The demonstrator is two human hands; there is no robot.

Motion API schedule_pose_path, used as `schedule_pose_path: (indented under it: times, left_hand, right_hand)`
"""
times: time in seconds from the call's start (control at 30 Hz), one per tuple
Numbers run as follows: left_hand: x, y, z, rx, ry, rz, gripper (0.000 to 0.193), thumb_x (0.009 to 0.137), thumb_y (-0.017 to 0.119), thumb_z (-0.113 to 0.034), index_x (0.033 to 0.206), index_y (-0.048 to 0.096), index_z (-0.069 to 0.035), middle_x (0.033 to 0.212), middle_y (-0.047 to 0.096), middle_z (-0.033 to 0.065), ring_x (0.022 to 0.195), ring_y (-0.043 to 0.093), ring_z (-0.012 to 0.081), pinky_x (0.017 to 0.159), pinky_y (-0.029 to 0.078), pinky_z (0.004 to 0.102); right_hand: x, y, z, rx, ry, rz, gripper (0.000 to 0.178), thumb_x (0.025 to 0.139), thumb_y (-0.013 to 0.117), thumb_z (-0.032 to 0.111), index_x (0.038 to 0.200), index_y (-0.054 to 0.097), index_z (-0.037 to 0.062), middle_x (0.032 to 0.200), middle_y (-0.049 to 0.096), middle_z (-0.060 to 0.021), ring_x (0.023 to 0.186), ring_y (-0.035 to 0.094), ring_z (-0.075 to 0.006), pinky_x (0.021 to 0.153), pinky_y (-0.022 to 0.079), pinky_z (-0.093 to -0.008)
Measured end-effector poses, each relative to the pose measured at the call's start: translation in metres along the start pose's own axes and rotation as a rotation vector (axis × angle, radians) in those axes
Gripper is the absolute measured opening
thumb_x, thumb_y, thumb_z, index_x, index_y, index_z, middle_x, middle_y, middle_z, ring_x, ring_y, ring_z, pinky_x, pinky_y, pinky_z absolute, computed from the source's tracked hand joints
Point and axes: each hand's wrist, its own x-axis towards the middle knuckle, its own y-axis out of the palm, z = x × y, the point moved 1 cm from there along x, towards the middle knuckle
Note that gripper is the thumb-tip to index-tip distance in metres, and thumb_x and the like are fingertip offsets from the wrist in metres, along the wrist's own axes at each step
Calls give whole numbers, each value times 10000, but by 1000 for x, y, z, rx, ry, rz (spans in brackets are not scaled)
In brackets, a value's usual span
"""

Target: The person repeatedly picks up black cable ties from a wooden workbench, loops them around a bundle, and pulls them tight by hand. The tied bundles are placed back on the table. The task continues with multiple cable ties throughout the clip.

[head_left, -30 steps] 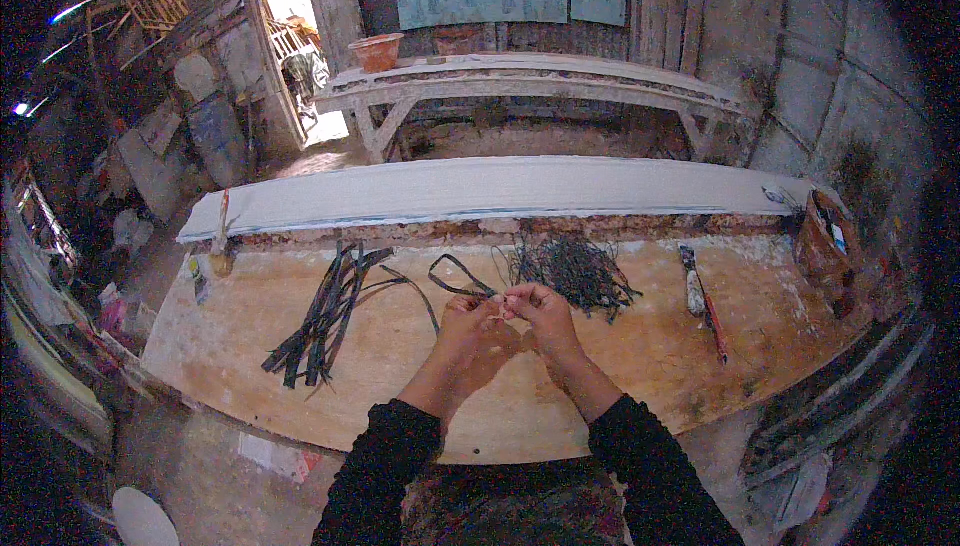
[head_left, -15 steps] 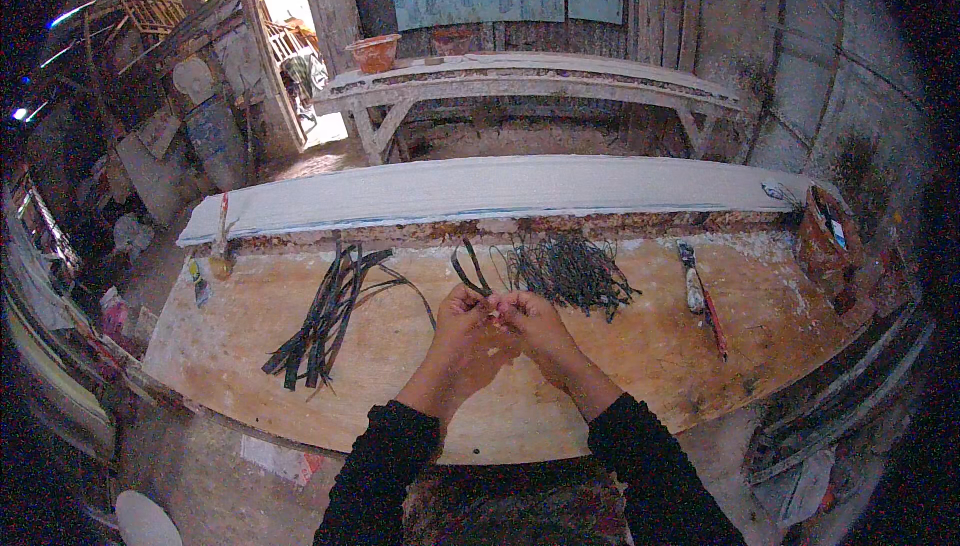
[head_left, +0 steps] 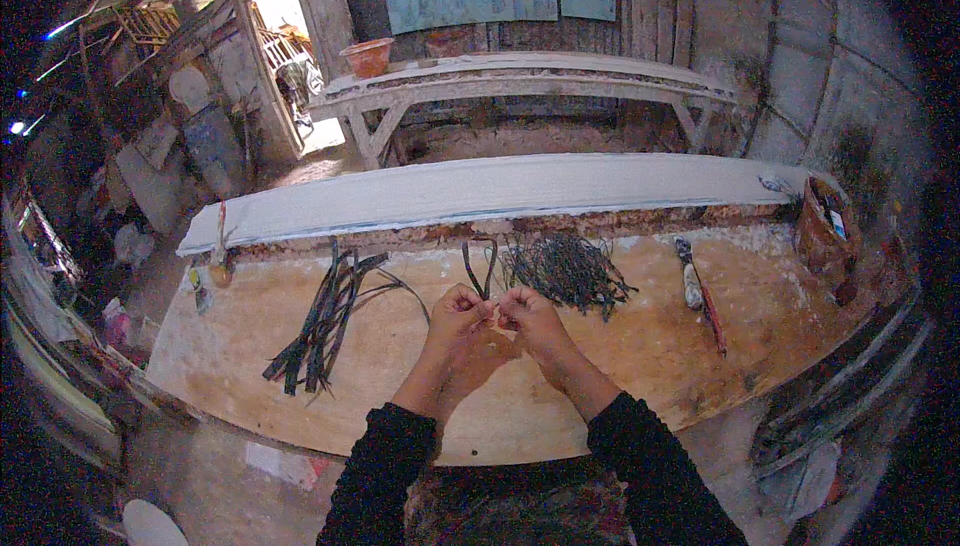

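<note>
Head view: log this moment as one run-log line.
left hand and right hand: together, pinching a dark looped strip | workbench: strip bundle left, tangled pile right

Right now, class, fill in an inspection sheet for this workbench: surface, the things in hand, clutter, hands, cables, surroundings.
Surface: worn wooden bench top, stained, with a long pale plank along its far edge.
Things in hand: a thin dark strip bent into a loop, standing up from between both hands.
Clutter: bundle of long dark strips to the left; heap of short dark pieces behind the hands; red-handled tool to the right; brown container at the far right.
Hands: left hand and right hand close together, both pinching the loop's ends.
Cables: nothing seen.
Surroundings: pale trestle bench behind, orange pot on it, dim cluttered shed.
</note>
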Motion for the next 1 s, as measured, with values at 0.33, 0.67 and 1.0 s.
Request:
schedule_pose_path:
  times: [0.33,0.67,1.0]
  left_hand:
    - [-13,14,-16,-159,-149,31,114,827,683,-128,870,611,-50,785,631,33,700,590,110,638,494,228]
    - [-11,12,-13,-313,-179,13,92,832,660,-111,864,611,-40,808,625,40,723,590,133,646,503,264]
    - [-3,0,-1,-456,-217,127,154,810,661,-41,908,546,-69,804,626,54,687,586,144,593,497,264]
  right_hand:
    - [-13,4,15,-160,-228,-85,76,859,628,113,856,589,48,802,593,-4,777,545,-89,729,448,-248]
    - [-17,5,14,-468,-473,-180,123,783,668,13,892,616,35,878,614,-40,821,585,-158,743,473,-287]
    - [-22,5,13,-727,-814,-2,217,777,582,-91,952,561,35,1054,579,-139,968,588,-261,831,480,-331]
